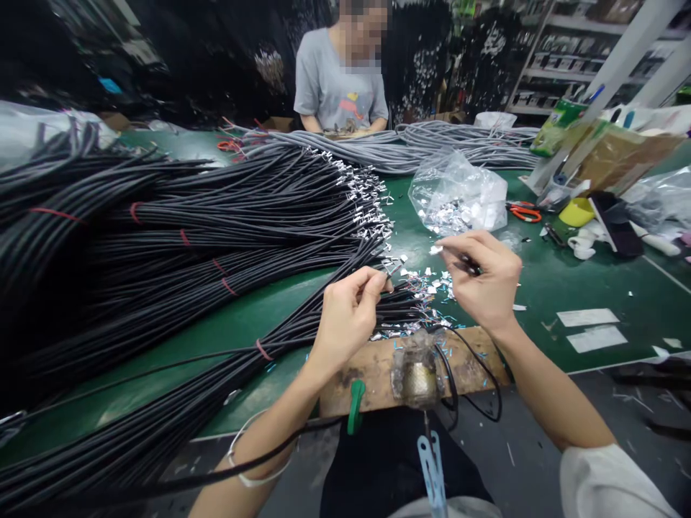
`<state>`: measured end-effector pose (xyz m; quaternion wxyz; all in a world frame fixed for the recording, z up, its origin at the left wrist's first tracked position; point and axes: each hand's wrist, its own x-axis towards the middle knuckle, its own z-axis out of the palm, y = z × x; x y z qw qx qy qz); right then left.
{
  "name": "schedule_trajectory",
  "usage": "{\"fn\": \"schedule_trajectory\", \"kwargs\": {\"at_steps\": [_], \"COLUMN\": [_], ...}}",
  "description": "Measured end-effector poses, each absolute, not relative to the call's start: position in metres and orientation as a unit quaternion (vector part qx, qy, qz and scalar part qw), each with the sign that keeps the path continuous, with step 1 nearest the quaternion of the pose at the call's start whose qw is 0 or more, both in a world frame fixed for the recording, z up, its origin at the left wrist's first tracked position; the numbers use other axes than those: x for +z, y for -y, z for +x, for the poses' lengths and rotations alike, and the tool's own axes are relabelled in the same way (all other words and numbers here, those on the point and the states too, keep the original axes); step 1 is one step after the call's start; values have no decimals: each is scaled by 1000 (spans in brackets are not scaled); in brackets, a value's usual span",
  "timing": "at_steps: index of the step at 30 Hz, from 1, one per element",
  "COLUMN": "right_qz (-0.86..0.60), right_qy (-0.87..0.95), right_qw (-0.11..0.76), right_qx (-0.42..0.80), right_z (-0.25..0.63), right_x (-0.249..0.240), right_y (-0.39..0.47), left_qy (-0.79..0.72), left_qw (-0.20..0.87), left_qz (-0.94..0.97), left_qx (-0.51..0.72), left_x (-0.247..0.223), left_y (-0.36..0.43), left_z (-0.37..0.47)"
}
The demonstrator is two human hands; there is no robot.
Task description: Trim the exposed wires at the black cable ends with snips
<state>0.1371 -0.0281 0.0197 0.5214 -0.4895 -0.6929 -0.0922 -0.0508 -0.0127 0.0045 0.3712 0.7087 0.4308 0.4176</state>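
Observation:
My left hand [348,309] is closed in a pinch around a black cable near its stripped end [398,266], which points right. Between the thumb and fingertips of my right hand [486,280] is a small white piece [436,250], held just apart from that cable end. Something dark [471,266] also shows inside the curled right fingers; its kind is hidden. Beneath both hands lie cable ends with exposed coloured wires [413,302] and scattered white and blue scraps [432,285]. A bundle of black cables [302,320] runs left under my left hand.
Banded black cable bundles [242,230] cover the left of the green table [545,288]. A wooden board [372,360] in front carries a worn metal device [419,378] and a green handle [356,403]. Beyond are a plastic bag [458,191], orange-handled scissors [523,211], grey cables [432,144] and a person [340,86].

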Motion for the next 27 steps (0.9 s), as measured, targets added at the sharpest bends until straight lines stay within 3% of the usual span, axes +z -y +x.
{"fn": "schedule_trajectory", "kwargs": {"at_steps": [5, 13, 17, 23, 27], "right_qz": [-453, -394, -389, -380, -408], "right_qy": [732, 745, 703, 540, 550], "right_qw": [494, 523, 544, 530, 551], "right_qx": [117, 131, 240, 532, 477], "right_z": [124, 115, 113, 110, 110], "right_x": [16, 12, 10, 6, 12], "right_y": [26, 32, 31, 27, 31], "left_qy": [-412, -380, -352, -317, -330], "left_qw": [367, 371, 395, 228, 97], "left_qz": [716, 752, 751, 775, 770], "left_qx": [428, 391, 395, 497, 538], "left_x": [3, 5, 5, 8, 11], "left_y": [14, 14, 13, 15, 19], "left_z": [-52, -56, -59, -57, -55]}}
